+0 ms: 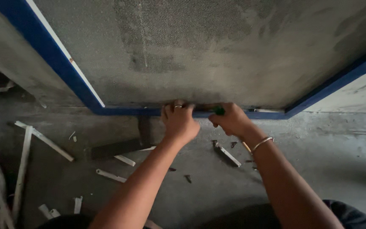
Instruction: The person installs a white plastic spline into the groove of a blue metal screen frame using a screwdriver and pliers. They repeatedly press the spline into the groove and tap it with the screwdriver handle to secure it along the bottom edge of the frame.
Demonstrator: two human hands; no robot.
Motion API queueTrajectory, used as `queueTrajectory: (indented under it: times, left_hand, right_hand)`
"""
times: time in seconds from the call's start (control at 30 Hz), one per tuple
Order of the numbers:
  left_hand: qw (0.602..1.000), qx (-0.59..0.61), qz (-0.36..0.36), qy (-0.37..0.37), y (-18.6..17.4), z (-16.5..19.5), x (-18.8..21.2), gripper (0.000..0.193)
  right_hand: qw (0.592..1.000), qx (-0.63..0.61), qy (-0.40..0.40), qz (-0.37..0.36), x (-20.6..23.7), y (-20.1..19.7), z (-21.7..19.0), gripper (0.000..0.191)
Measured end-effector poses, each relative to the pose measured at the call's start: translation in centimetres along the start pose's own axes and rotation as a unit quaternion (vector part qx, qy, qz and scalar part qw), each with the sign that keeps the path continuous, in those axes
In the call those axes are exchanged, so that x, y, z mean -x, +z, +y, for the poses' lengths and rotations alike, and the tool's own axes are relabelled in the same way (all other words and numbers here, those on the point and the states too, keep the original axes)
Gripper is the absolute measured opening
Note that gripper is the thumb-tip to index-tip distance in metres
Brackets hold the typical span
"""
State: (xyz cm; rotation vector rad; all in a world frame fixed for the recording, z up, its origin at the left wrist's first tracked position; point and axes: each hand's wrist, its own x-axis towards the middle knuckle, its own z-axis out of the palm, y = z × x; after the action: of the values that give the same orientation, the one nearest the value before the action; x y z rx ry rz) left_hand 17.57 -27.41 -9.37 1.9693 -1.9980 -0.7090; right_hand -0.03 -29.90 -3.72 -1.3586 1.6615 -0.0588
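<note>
Against the bottom rail of the blue-framed, dusty grey mesh screen (119,111), the left hand (178,123) presses closed; the right hand (230,119) clamps a green-handled tool (218,110). Frame looks stiff, mesh flexible, tearable; grip rails.

Blue frame (66,72), grey dusty mesh (200,46), green tool handle (218,110).

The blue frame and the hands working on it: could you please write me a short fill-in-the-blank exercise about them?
1. Both hands press on the bottom rail of the frame, whose colour is ____.
2. The right hand grips a tool with a ____ handle.
3. The bangle sits on the ____ wrist.
4. The left hand wears a ____ on one finger.

Missing words: blue; green; right; ring
</note>
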Motion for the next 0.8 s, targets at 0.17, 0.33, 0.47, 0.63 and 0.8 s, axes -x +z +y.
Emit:
queueTrajectory:
  times: [0.17, 0.33, 0.47, 0.63, 0.8]
  left_hand:
    - [0.998, 0.047, 0.037, 0.001, 0.3, 0.2, 0.4, 0.054]
    - [0.996, 0.080, 0.037, 0.005, 0.9, -0.8, -1.0, 0.063]
    - [0.990, 0.136, 0.021, 0.030, 0.6, -2.2, -0.8, 0.043]
    - [0.994, 0.031, 0.084, 0.056, 0.1, -1.2, 1.0, 0.041]
    - [0.970, -0.063, 0.197, 0.129, 0.2, 0.2, 2.1, 0.031]
  right_hand:
    - [0.985, -0.168, -0.037, -0.023, 1.2, 0.1, 0.6, 0.051]
    - [0.958, -0.275, -0.039, -0.075, 1.2, 0.0, 0.8, 0.054]
    - [0.961, -0.274, -0.020, -0.025, 1.7, -1.0, 0.8, 0.045]
    - [0.987, -0.135, -0.049, 0.068, 3.2, -1.6, 0.5, 0.037]
    - [0.962, 0.149, -0.180, 0.139, 3.0, -0.4, -0.4, 0.046]
